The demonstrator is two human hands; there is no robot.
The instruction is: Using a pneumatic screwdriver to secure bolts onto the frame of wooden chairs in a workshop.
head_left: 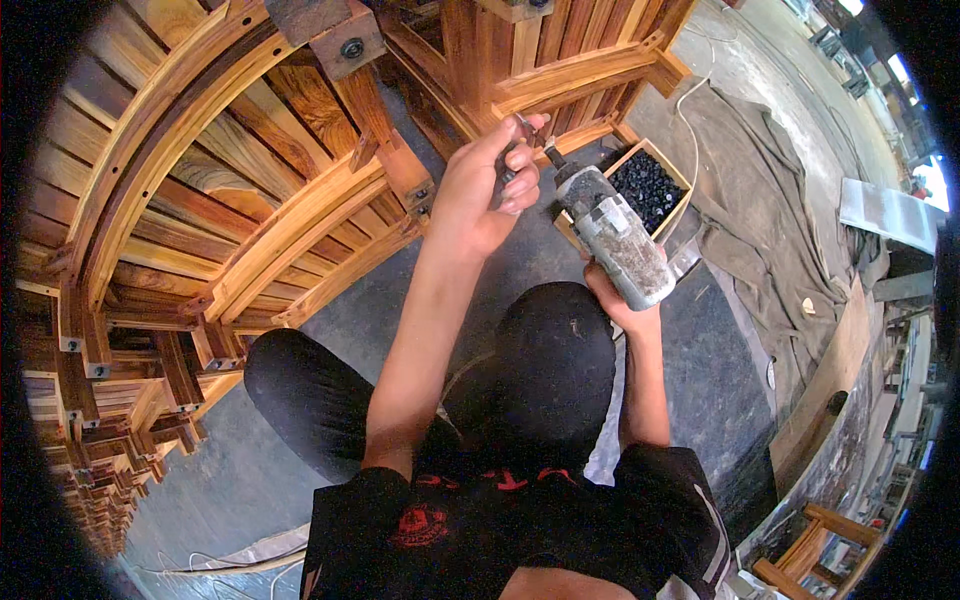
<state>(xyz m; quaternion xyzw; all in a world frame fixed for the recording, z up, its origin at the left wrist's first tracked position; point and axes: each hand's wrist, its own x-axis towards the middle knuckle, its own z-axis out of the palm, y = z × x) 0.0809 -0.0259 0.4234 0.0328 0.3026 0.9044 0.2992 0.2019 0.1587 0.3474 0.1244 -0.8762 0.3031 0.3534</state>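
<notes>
My right hand (628, 308) grips a worn grey power driver (622, 242) from below. Its narrow nose (556, 155) points up and left, toward my other hand. My left hand (488, 185) is raised just left of that nose with its fingers curled in. Thumb and forefinger are pinched on a small dark piece, too small to name. Beyond the fingers stands a slatted wooden furniture piece (575, 85) with pale rails. An open wooden box (688, 192) of small black parts (645, 190) sits on the floor right behind the driver.
Curved slatted wooden pieces (265, 150) with bolted blocks fill the left side, and more are stacked at the lower left. Brown cloth (745, 190) lies rumpled on the right, with a pale cord (690, 95) beside it. A small wooden frame (815, 550) is at the lower right.
</notes>
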